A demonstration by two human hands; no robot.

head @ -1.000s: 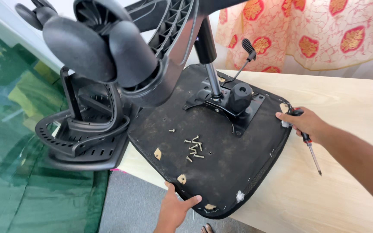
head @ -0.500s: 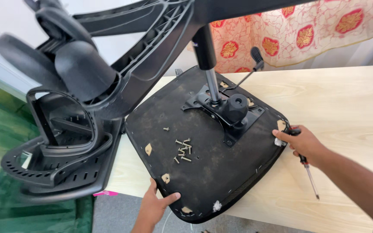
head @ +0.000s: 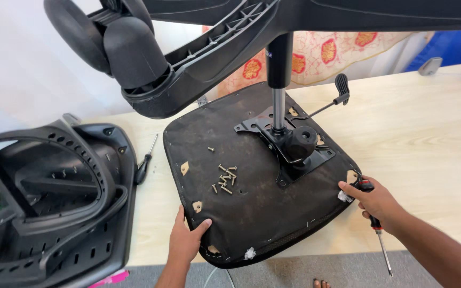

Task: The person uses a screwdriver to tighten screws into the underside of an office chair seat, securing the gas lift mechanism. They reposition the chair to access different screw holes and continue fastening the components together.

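On top of the pale wooden table (head: pixel 428 138) sits an upside-down black office chair seat with fabric-covered underside (head: pixel 252 202), and everything else sits around that. Left hand (head: pixel 185 240) clamps the seat's near edge, thumb on top, fingers curled under. Right hand (head: pixel 377 202) is at the seat's right corner, closed around a red-and-black-handled screwdriver (head: pixel 375 224) with the shaft pointing down past the table edge. A little pile of loose silver screws (head: pixel 224 178) lies mid-seat, left of the black metal tilt mechanism plate (head: pixel 289 146). Left of the seat: a second black screwdriver (head: pixel 145 162), then the black plastic backrest frame (head: pixel 49 197).
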